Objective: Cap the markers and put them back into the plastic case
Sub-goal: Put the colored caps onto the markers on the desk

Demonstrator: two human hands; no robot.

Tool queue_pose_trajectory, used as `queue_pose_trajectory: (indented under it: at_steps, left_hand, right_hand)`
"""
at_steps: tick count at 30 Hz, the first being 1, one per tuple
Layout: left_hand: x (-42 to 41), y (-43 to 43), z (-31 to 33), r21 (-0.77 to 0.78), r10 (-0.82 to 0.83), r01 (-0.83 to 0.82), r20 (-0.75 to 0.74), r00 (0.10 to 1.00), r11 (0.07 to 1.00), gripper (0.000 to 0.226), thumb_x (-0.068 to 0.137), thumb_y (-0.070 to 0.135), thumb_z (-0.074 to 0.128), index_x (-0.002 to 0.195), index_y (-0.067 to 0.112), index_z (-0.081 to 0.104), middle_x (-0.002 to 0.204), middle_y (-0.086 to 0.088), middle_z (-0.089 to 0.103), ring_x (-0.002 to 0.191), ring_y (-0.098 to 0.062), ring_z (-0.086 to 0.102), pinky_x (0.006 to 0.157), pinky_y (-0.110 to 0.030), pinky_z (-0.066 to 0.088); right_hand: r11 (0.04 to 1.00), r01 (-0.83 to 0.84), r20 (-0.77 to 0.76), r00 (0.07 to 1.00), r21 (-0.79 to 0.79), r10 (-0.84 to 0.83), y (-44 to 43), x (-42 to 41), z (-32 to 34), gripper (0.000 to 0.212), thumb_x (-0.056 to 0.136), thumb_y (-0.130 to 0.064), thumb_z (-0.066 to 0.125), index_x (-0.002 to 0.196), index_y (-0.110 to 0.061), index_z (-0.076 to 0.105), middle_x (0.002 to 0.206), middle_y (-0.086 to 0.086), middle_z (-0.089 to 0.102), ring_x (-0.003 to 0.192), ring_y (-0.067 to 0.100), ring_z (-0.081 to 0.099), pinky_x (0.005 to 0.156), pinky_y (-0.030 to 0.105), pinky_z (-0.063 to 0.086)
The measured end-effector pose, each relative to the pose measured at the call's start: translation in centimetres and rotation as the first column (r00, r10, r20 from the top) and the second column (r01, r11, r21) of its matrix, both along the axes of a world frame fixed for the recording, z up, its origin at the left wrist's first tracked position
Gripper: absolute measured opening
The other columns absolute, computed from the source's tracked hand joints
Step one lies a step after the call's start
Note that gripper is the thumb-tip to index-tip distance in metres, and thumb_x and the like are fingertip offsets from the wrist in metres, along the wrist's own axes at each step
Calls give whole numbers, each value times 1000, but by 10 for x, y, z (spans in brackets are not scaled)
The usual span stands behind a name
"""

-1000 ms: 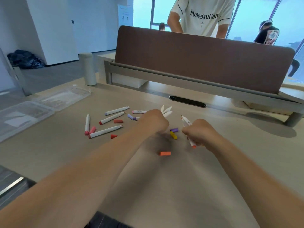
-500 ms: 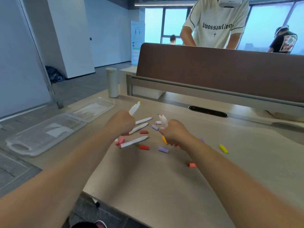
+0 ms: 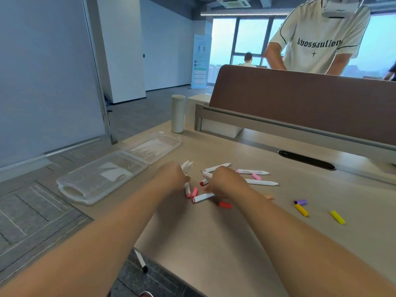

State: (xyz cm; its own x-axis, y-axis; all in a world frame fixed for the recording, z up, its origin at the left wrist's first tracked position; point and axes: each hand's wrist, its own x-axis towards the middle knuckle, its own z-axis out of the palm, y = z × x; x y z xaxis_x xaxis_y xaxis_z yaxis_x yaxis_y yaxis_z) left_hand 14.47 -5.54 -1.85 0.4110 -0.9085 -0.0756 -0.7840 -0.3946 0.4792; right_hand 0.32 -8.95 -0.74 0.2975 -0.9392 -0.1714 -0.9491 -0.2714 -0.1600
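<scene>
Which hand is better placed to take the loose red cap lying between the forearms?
Right. The red cap lies on the near side of the right hand. The left hand is farther off and grips a bundle of markers. Whether the right hand holds anything is unclear.

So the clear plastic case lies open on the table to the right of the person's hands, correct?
No. The plastic case lies open on the table to the left of the left hand and right hand; the head view shows it.

Case (image 3: 102,179) was clear glossy plastic; markers (image 3: 260,182) smooth white plastic; desk (image 3: 235,236) matt wood-look laminate; divider (image 3: 310,103) brown cloth.
</scene>
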Motion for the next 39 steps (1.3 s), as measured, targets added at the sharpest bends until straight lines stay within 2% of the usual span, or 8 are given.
queue_pose_trajectory:
  at_steps: [7, 11, 13, 16, 19, 22, 26, 39]
  left_hand:
    - [-1, -13, -6, 82, -20, 17, 25, 999, 996, 24, 89, 22, 64, 106, 5, 65, 92, -10, 62, 89, -25, 61, 70, -28, 44]
    - [-6, -14, -2, 217, -72, 58, 58, 996, 974, 6, 85, 15, 66, 79, 13, 67, 81, -12, 70, 78, -25, 67, 79, -32, 53]
    - [-7, -12, -3, 239, -64, 48, 61, 996, 970, 28, 89, 17, 59, 63, 9, 62, 61, -9, 63, 54, -21, 58, 69, -28, 49]
    - [-3, -14, -8, 124, -15, 20, -39, 999, 992, 28, 91, 23, 56, 68, 6, 59, 49, -7, 59, 48, -21, 56, 59, -25, 45]
    - [4, -11, -7, -1, 5, -5, -106, 994, 1000, 23, 90, 25, 54, 73, 8, 57, 53, -7, 62, 54, -23, 61, 55, -25, 44]
    - [6, -15, 2, -64, -11, 2, -141, 990, 998, 17, 90, 25, 54, 81, 10, 54, 67, -8, 64, 62, -23, 60, 56, -26, 41]
    - [-4, -30, 12, -90, -91, 80, -128, 988, 993, 22, 90, 25, 57, 104, 9, 56, 91, -10, 69, 74, -25, 65, 67, -32, 49]
    - [-52, -75, -6, -32, -261, 286, 318, 911, 958, 11, 89, 16, 59, 98, 16, 54, 99, -6, 59, 82, -22, 53, 68, -30, 39]
  right_hand:
    - [982, 118, -123, 987, 145, -101, -14, 25, -3, 47, 88, -24, 59, 134, -32, 52, 97, 3, 59, 111, 30, 63, 98, 48, 47]
    - [974, 140, -157, 981, 181, -112, -15, 33, -3, 42, 92, -26, 56, 134, -27, 55, 113, 2, 68, 99, 22, 64, 79, 30, 49]
    - [977, 157, -135, 981, 147, -138, -14, 33, -4, 35, 94, -30, 54, 128, -27, 57, 111, 0, 66, 99, 22, 62, 60, 30, 40]
    - [977, 157, -70, 986, 141, -149, -11, 31, -5, 25, 93, -28, 55, 117, -23, 60, 109, 4, 66, 95, 23, 63, 56, 31, 40]
    - [976, 143, 48, 987, 163, -153, -8, 22, 6, 20, 92, -26, 55, 85, -9, 62, 86, 9, 70, 80, 27, 69, 75, 35, 54]
    - [971, 189, 243, 945, 145, -220, -9, 0, 22, 22, 90, -19, 54, 72, -7, 54, 50, 8, 53, 40, 20, 49, 48, 23, 41]
    - [944, 282, 313, 893, 173, -324, -20, -34, 34, 18, 91, -9, 49, 73, -11, 45, 36, -7, 48, 25, 16, 41, 39, 15, 31]
    - [873, 465, 279, 827, 149, -488, -52, -91, 12, 13, 93, -3, 48, 88, 2, 59, 76, 16, 62, 64, 28, 61, 58, 30, 46]
